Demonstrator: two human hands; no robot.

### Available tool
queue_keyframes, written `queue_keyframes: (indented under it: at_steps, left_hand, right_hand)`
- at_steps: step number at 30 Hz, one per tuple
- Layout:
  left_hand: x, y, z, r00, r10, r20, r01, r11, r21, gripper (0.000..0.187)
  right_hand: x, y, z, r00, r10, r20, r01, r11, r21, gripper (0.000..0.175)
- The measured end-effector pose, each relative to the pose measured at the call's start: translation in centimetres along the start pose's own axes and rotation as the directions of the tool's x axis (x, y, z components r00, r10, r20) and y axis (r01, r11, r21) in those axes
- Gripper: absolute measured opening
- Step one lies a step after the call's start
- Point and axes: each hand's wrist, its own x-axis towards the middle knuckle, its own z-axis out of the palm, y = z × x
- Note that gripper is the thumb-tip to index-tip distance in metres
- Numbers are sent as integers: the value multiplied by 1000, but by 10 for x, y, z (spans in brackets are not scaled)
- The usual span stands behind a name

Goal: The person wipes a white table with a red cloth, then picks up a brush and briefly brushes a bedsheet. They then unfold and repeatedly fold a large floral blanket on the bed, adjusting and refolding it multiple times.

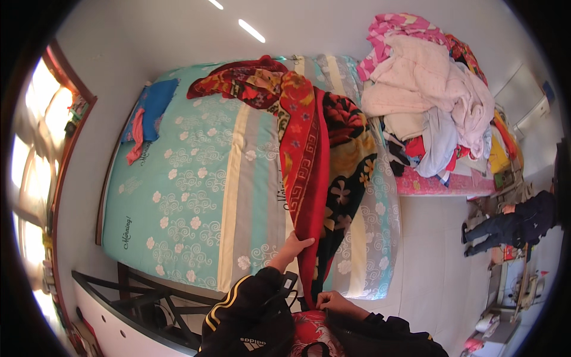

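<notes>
A red and black floral blanket (308,174) lies gathered in a long strip across the bed, running from the far side towards me. My left hand (295,246) grips its red border near the close edge of the bed, thumb on top. Lower down, by my body, my right hand (335,303) is closed on the blanket's near end, fingers curled in. Beneath the blanket spreads a teal and grey bedsheet (192,178) with white flowers and printed lettering. The far part of the blanket is bunched, which hides some of its folds.
A blue pillow (163,102) with a pink cloth (137,136) rests at the bed's left end. Right of the bed, bedding and clothes (424,85) are heaped on a pink surface (441,185). A black-framed table (134,308) stands near left. Another person (513,223) stands far right.
</notes>
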Motion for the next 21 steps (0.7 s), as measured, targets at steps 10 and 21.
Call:
queue_keyframes:
  at_steps: [10,21]
  left_hand:
    - [-103,-19,32,967,247,54,-246,865,438,42]
    - [-213,-19,48,849,130,512,-407,778,478,27]
  right_hand:
    - [-24,-7,-118,957,-219,-190,94,854,-512,13]
    - [165,-63,-82,807,-56,-588,-17,993,-118,70]
